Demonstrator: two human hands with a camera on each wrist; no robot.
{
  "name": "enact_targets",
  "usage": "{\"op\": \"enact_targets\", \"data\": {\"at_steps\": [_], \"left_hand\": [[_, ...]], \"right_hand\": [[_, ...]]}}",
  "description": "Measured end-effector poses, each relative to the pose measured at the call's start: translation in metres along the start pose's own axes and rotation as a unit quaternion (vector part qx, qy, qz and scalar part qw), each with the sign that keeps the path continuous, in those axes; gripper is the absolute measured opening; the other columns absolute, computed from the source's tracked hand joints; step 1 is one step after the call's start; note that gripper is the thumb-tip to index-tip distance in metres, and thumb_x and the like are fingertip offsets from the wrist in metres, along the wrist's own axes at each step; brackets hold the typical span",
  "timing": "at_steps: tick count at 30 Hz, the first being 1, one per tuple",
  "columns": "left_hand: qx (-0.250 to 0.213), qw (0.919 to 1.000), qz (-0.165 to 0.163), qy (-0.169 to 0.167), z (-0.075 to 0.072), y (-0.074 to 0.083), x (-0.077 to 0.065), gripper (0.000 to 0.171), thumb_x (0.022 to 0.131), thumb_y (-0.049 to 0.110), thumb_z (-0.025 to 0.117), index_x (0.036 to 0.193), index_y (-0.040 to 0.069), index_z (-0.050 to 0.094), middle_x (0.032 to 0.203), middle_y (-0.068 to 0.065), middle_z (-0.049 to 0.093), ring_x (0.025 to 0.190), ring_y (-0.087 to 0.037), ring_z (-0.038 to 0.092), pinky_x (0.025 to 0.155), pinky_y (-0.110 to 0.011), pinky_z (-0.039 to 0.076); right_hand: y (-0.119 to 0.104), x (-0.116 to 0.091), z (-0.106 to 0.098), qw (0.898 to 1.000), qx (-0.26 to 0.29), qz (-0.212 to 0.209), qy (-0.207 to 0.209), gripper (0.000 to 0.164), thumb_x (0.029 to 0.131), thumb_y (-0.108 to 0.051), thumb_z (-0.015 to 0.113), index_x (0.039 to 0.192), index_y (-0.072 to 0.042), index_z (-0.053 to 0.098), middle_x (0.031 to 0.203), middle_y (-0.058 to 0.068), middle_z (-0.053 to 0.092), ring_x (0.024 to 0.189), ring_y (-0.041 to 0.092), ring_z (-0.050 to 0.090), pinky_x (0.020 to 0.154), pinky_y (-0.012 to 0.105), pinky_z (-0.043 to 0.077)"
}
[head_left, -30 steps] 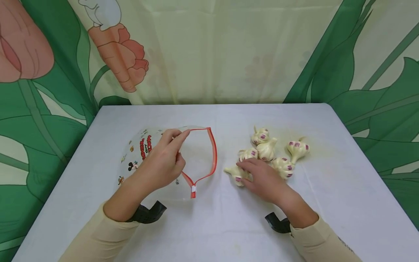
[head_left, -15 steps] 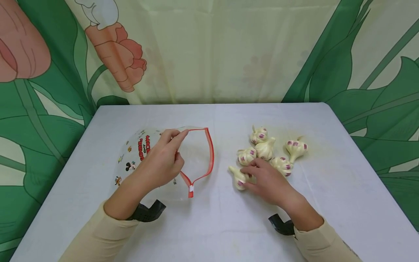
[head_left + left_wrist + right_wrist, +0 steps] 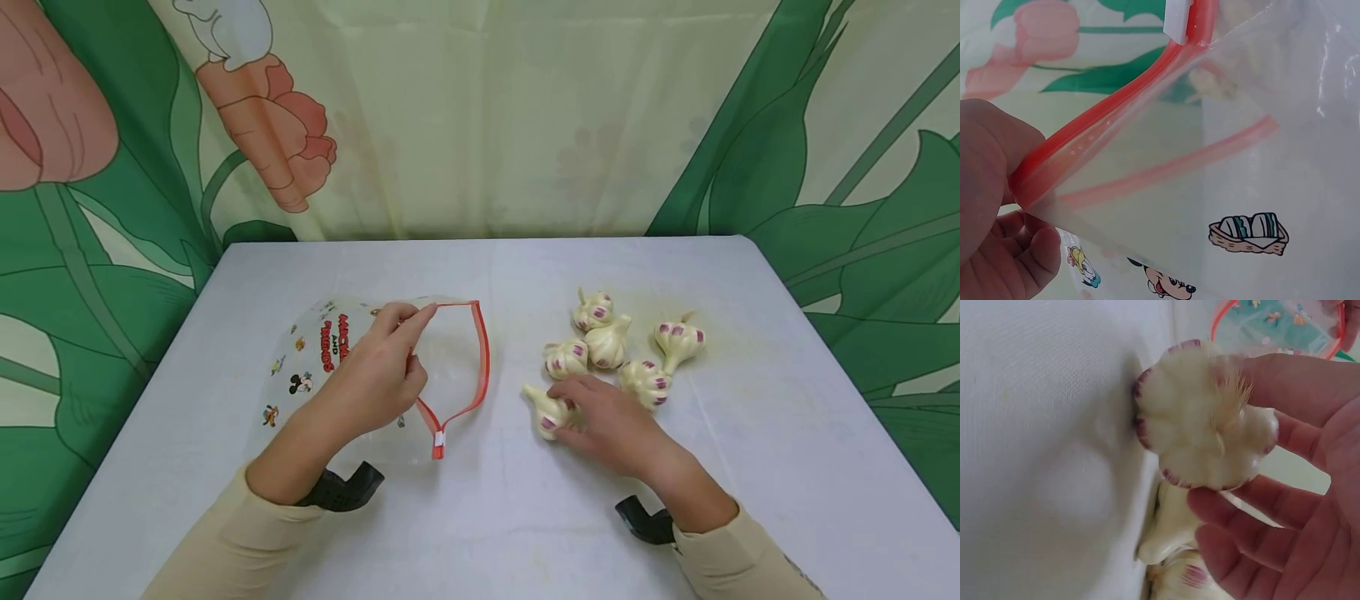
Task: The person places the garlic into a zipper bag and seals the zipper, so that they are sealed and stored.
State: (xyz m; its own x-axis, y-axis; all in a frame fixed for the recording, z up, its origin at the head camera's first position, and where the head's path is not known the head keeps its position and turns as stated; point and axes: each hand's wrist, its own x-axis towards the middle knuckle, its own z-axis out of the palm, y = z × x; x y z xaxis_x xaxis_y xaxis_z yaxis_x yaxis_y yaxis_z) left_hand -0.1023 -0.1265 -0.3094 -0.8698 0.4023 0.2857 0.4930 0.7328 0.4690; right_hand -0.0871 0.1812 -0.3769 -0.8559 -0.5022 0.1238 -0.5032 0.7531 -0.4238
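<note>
My left hand (image 3: 378,367) pinches the red zip edge (image 3: 1094,128) of a clear plastic zip bag (image 3: 301,383) printed with cartoon figures. The bag's mouth gapes toward the right, and a white slider (image 3: 439,438) sits at its near corner. In my right hand (image 3: 611,421) is a white garlic bulb (image 3: 1191,425) with purple marks, gripped between thumb and fingers. Its root tuft faces the right wrist camera, and its side is right at the white tabletop. Several other garlic bulbs lie just beyond that hand.
Behind the right hand, garlic bulbs cluster together: one at the back (image 3: 592,310), another at the left (image 3: 566,358), and one farther right (image 3: 678,337). The table (image 3: 495,525) has a white cover. A patterned curtain (image 3: 525,117) hangs behind its far edge.
My right hand and its garlic bulb have shifted slightly right, and the bulb's stem has turned to point more up and left. The bag's mouth has dipped a little with my left hand.
</note>
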Motion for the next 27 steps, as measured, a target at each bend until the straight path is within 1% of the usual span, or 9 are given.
{"op": "enact_targets", "data": {"at_steps": [5, 8, 12, 14, 17, 21, 27], "left_hand": [[0.003, 0.9999, 0.011, 0.001, 0.003, 0.001, 0.000, 0.062, 0.084, -0.008, 0.059, 0.145, -0.005, 0.047, 0.128, -0.017, 0.049, 0.077, -0.015, 0.053, 0.062, -0.027, 0.048], [0.001, 0.9999, 0.013, -0.001, 0.004, 0.001, 0.000, 0.062, 0.084, -0.008, 0.060, 0.145, -0.005, 0.047, 0.127, -0.017, 0.049, 0.078, -0.016, 0.053, 0.062, -0.027, 0.048], [0.000, 0.9999, 0.015, -0.003, 0.005, 0.001, 0.001, 0.062, 0.084, -0.009, 0.060, 0.145, -0.006, 0.047, 0.127, -0.017, 0.049, 0.080, -0.016, 0.053, 0.063, -0.027, 0.049], [0.000, 0.9999, 0.015, -0.003, 0.005, 0.001, 0.001, 0.062, 0.084, -0.009, 0.060, 0.145, -0.006, 0.047, 0.127, -0.017, 0.049, 0.081, -0.016, 0.054, 0.063, -0.027, 0.049], [0.001, 0.9999, 0.016, -0.001, 0.006, 0.001, 0.001, 0.062, 0.084, -0.008, 0.060, 0.145, -0.006, 0.047, 0.127, -0.017, 0.049, 0.081, -0.017, 0.054, 0.063, -0.027, 0.049], [0.000, 0.9998, 0.018, 0.003, 0.006, 0.004, 0.002, 0.062, 0.084, -0.008, 0.059, 0.145, -0.005, 0.048, 0.128, -0.017, 0.049, 0.078, -0.016, 0.053, 0.060, -0.026, 0.048], [0.002, 0.9999, 0.016, 0.002, 0.006, 0.005, 0.002, 0.062, 0.084, -0.007, 0.059, 0.145, -0.005, 0.047, 0.128, -0.017, 0.049, 0.076, -0.015, 0.053, 0.060, -0.027, 0.047]], "right_hand": [[0.000, 0.003, 0.000, 1.000, 0.015, 0.008, 0.009, 0.030, 0.084, -0.015, 0.079, 0.111, -0.010, 0.066, 0.108, 0.002, 0.063, 0.092, 0.020, 0.058, 0.079, 0.039, 0.049], [0.001, 0.005, 0.000, 1.000, 0.020, 0.011, 0.012, 0.032, 0.084, -0.016, 0.079, 0.113, -0.009, 0.067, 0.104, 0.001, 0.062, 0.087, 0.018, 0.056, 0.076, 0.038, 0.049], [0.000, 0.008, -0.001, 0.999, 0.031, 0.009, 0.032, 0.040, 0.084, -0.016, 0.079, 0.120, -0.005, 0.066, 0.108, 0.004, 0.064, 0.089, 0.019, 0.059, 0.077, 0.039, 0.050], [-0.002, 0.010, -0.002, 0.998, 0.044, 0.006, 0.044, 0.042, 0.084, -0.016, 0.079, 0.121, -0.004, 0.065, 0.108, 0.004, 0.064, 0.090, 0.020, 0.059, 0.077, 0.039, 0.051], [-0.005, 0.015, -0.003, 0.997, 0.060, 0.002, 0.054, 0.039, 0.085, -0.018, 0.079, 0.120, -0.006, 0.066, 0.107, 0.002, 0.063, 0.091, 0.019, 0.060, 0.077, 0.038, 0.052], [-0.012, 0.023, -0.004, 0.994, 0.085, 0.000, 0.062, 0.037, 0.086, -0.020, 0.078, 0.119, -0.007, 0.067, 0.110, 0.002, 0.063, 0.091, 0.016, 0.060, 0.077, 0.037, 0.052], [-0.025, 0.039, -0.001, 0.990, 0.123, -0.017, 0.068, 0.035, 0.086, -0.021, 0.078, 0.118, -0.008, 0.068, 0.110, 0.002, 0.064, 0.091, 0.014, 0.060, 0.076, 0.035, 0.050]]}}
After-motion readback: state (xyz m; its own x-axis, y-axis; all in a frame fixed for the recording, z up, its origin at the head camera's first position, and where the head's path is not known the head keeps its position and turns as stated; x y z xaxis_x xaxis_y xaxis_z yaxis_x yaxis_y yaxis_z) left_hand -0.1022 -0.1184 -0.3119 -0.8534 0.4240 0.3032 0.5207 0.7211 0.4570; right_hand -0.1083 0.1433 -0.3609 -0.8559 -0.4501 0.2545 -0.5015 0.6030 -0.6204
